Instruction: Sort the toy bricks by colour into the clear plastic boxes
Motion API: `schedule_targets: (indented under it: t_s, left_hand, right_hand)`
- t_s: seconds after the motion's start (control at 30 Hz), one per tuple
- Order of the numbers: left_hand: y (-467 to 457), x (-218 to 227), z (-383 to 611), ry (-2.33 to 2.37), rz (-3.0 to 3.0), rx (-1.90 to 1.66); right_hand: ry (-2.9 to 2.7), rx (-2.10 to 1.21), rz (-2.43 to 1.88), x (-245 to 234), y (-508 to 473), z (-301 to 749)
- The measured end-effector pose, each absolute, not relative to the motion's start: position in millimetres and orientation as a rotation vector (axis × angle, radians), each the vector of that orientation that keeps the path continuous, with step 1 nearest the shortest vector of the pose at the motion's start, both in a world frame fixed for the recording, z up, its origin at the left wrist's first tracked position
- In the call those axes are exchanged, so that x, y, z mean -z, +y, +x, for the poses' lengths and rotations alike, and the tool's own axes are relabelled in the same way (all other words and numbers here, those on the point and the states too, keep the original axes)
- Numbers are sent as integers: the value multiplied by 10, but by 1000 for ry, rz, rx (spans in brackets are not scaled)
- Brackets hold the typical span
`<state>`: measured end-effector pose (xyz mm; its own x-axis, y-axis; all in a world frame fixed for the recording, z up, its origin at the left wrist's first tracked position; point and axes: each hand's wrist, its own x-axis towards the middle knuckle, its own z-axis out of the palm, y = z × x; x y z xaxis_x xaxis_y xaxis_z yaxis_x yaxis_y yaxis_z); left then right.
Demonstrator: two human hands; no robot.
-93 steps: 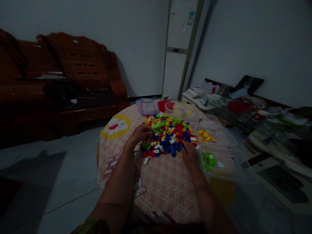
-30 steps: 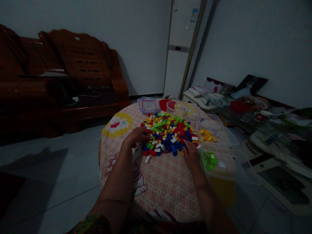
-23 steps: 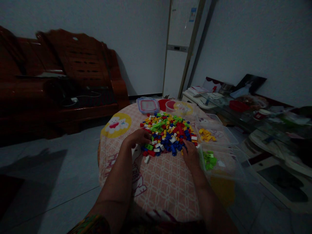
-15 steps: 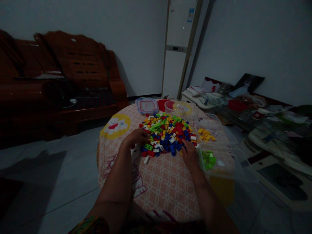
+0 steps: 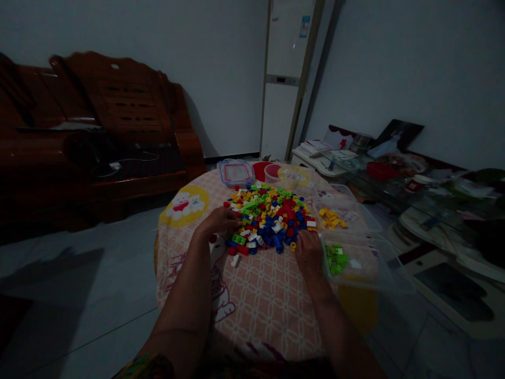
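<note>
A heap of toy building bricks (image 5: pixel 272 223) in red, blue, yellow, green and white lies mid-table. At its left edge my left hand (image 5: pixel 221 220) has its fingers bent together against the bricks; whatever they pinch is hidden. My right hand (image 5: pixel 309 251) rests by the heap's right edge with curled fingers, and I cannot make out what is in them. Just right of that hand stands a clear plastic box with green bricks (image 5: pixel 336 260) in it. Yellow bricks (image 5: pixel 332 218) lie in another clear box behind it. One white brick (image 5: pixel 235 260) sits apart in front of the heap.
A patterned cloth (image 5: pixel 268 300) covers the round table. A clear lidded box (image 5: pixel 235 172) and a round clear tub (image 5: pixel 273 172) stand at the back. To the right is a cluttered glass table (image 5: pixel 394 184); to the left, a wooden sofa (image 5: pixel 130 116).
My right hand's fingers have drawn back slightly from the heap and curled in. The left hand stays at the heap's left edge. The view has shifted slightly.
</note>
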<state>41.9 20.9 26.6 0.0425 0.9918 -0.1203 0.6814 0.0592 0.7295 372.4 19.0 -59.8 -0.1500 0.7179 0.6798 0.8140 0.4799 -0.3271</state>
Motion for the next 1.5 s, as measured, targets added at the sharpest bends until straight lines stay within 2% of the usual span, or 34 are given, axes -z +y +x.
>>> schedule_targets:
  t_s: [0.27, 0.57, 0.7, 0.9, 1.0, 1.2, 1.37, 1.5]
  left_hand:
    - [369, -244, 694, 1592, 1634, -878]
    - [1022, -211, 2020, 1216, 1729, -960]
    - [1282, -159, 2543, 1005, 1598, -982]
    - [1215, 13, 2450, 669, 1422, -1137]
    - [1032, 12, 2091, 823, 1483, -1164]
    - [616, -168, 1324, 1469, 1717, -1074]
    - [376, -219, 809, 1908, 1779, -774]
    - [333, -203, 616, 2012, 1796, -586]
  right_hand:
    - [-1920, 295, -1454, 592, 155, 3686]
    - [-1959, 254, -1484, 610, 160, 3695]
    - [-1957, 271, -1487, 621, 165, 3704]
    - [-1934, 282, -1423, 623, 187, 3701]
    - [-1935, 255, -1418, 615, 182, 3698]
    - [-1961, 202, -1424, 588, 177, 3701]
    - [-1969, 196, -1446, 589, 180, 3711]
    - [-1959, 191, -1451, 596, 167, 3689]
